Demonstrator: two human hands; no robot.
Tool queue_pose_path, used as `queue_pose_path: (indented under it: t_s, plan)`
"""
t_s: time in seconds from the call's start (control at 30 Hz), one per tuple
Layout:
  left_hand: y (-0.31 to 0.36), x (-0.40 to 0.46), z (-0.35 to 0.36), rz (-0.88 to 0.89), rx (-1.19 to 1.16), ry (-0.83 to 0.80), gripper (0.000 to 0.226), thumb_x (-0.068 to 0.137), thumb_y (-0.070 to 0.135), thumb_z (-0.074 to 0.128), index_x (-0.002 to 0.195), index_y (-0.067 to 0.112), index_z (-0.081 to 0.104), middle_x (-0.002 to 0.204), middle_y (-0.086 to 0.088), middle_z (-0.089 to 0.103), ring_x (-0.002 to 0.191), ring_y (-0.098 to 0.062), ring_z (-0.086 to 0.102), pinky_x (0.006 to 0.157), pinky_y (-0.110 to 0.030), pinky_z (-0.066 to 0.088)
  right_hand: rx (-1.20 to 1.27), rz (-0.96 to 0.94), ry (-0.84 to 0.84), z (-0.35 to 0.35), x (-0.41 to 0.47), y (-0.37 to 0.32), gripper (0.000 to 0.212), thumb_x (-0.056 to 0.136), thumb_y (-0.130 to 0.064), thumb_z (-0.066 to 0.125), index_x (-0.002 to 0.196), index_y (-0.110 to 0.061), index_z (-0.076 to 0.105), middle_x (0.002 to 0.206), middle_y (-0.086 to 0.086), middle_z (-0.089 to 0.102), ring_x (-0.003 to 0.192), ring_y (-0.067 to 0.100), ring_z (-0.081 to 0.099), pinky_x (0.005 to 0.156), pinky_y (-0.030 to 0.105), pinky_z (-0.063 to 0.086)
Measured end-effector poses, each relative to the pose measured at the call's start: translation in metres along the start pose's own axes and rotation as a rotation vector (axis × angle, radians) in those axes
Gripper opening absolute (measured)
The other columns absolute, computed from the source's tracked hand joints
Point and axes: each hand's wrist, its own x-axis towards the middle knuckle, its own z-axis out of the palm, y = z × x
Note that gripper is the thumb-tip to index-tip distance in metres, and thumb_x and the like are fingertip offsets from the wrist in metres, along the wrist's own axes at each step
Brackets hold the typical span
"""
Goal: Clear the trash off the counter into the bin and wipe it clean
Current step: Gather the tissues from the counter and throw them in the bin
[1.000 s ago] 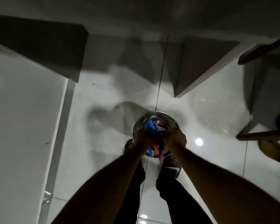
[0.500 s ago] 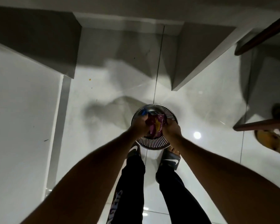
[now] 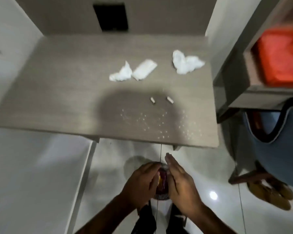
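A grey wood-grain tabletop (image 3: 57,92) was seen from above, set over a glossy pale tiled floor (image 3: 32,174). Near the far right corner a crumpled white tissue (image 3: 186,62) was lying; two more white wads (image 3: 121,74) (image 3: 143,70) were placed touching, toward the far edge at mid-width. Two small pale stubs (image 3: 152,100) (image 3: 169,99) were seen apart near the right half, with fine white crumbs (image 3: 159,122) scattered along the near edge. A dark rectangular opening (image 3: 111,16) was noted in the back wall. The bin (image 3: 161,196) on the floor was mostly hidden by the hands; only a ribbed rim was made out. A maroon-yellow wrapper (image 3: 162,180) was seen in it, between the hands. The left hand (image 3: 140,181) was curled loosely, its grip not determinable; the right hand (image 3: 181,181) was flat and released. An orange blurred object (image 3: 281,56) was cut off at right.
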Motion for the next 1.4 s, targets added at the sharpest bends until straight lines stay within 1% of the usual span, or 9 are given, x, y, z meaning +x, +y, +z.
queue_pose_path:
  t_s: [0.27, 0.33, 0.47, 0.57, 0.73, 0.93, 1.1, 1.23, 1.4]
  plan:
    - [0.02, 0.127, -0.142, 0.06, 0.43, 0.469, 0.029, 0.095, 0.032, 0.057, 0.108, 0.013, 0.075, 0.097, -0.009, 0.078, 0.084, -0.03, 0.074, 0.071, -0.038, 0.062, -0.169, -0.224, 0.36, -0.119, 0.106, -0.123, 0.045, 0.094, -0.005, 0.054, 0.139, -0.007, 0.052, 0.146, 0.01, 0.051, 0.135, 0.021, 0.049, 0.114, 0.024, 0.031]
    - [0.014, 0.166, -0.162, -0.132, 0.513, 0.394, 0.036, 0.096, 0.038, 0.054, 0.118, 0.014, 0.069, 0.097, -0.01, 0.074, 0.08, -0.032, 0.072, 0.062, -0.038, 0.059, -0.266, -0.152, 0.387, -0.141, 0.154, -0.13, 0.049, 0.095, -0.009, 0.051, 0.144, -0.01, 0.045, 0.154, 0.014, 0.04, 0.14, 0.028, 0.041, 0.114, 0.028, 0.028]
    - [-0.006, 0.236, -0.171, -0.524, 0.618, 0.151, 0.058, 0.103, 0.048, 0.042, 0.148, 0.012, 0.038, 0.138, -0.021, 0.054, 0.131, -0.045, 0.049, 0.099, -0.053, 0.049, -0.375, 0.119, 0.151, -0.172, 0.242, -0.106, 0.056, 0.097, -0.016, 0.048, 0.149, -0.031, 0.035, 0.164, 0.012, 0.008, 0.144, 0.04, 0.024, 0.115, 0.048, 0.032]
    - [-0.015, 0.263, -0.16, -0.524, 0.644, 0.036, 0.053, 0.105, 0.042, 0.042, 0.151, 0.02, 0.029, 0.157, -0.028, 0.028, 0.142, -0.054, 0.03, 0.106, -0.067, 0.04, -0.394, 0.26, 0.011, -0.174, 0.271, -0.076, 0.059, 0.097, -0.028, 0.047, 0.148, -0.034, 0.019, 0.164, 0.009, 0.006, 0.144, 0.039, 0.022, 0.112, 0.052, 0.032]
    - [-0.021, 0.283, -0.149, -0.353, 0.763, -0.089, 0.059, 0.101, 0.019, 0.045, 0.153, 0.033, 0.022, 0.156, -0.03, 0.02, 0.113, -0.052, 0.058, 0.09, -0.065, 0.05, -0.758, 0.155, -0.017, -0.174, 0.307, -0.051, 0.058, 0.093, -0.028, 0.051, 0.143, -0.04, 0.024, 0.162, 0.016, -0.011, 0.13, 0.043, 0.038, 0.098, 0.052, 0.046]
    - [-0.032, 0.286, -0.151, -0.192, 0.773, -0.105, 0.036, 0.098, 0.001, 0.042, 0.131, 0.006, 0.055, 0.134, -0.017, 0.05, 0.114, -0.034, 0.058, 0.087, -0.044, 0.055, -0.967, 0.115, 0.0, -0.169, 0.335, -0.058, 0.032, 0.089, -0.023, 0.051, 0.117, -0.01, 0.06, 0.111, 0.014, 0.066, 0.097, 0.032, 0.061, 0.079, 0.037, 0.053]
    - [-0.025, 0.264, -0.174, -0.26, 0.267, 0.178, 0.024, 0.092, -0.004, 0.053, 0.109, -0.009, 0.069, 0.118, -0.027, 0.064, 0.108, -0.044, 0.064, 0.094, -0.044, 0.053, -0.469, 0.178, 0.211, -0.162, 0.31, -0.075, 0.017, 0.085, -0.022, 0.064, 0.092, -0.013, 0.076, 0.089, 0.016, 0.074, 0.085, 0.034, 0.068, 0.066, 0.024, 0.041]
    - [0.005, 0.19, -0.164, -0.206, 0.102, 0.434, 0.028, 0.075, -0.009, 0.068, 0.102, -0.004, 0.075, 0.114, -0.02, 0.069, 0.106, -0.031, 0.068, 0.098, -0.017, 0.042, -0.11, 0.057, 0.43, -0.127, 0.223, -0.092, 0.01, 0.08, -0.014, 0.07, 0.084, -0.019, 0.078, 0.071, 0.002, 0.075, 0.062, 0.013, 0.065, 0.056, 0.018, 0.041]
    - [0.024, 0.056, -0.1, -0.095, -0.077, 0.36, 0.043, 0.076, 0.001, 0.074, 0.119, 0.005, 0.074, 0.122, -0.008, 0.064, 0.109, -0.009, 0.064, 0.09, -0.012, 0.054, 0.048, -0.096, 0.413, -0.057, 0.08, -0.066, 0.016, 0.085, -0.018, 0.072, 0.099, -0.026, 0.073, 0.078, -0.025, 0.064, 0.067, -0.008, 0.06, 0.064, 0.003, 0.041]
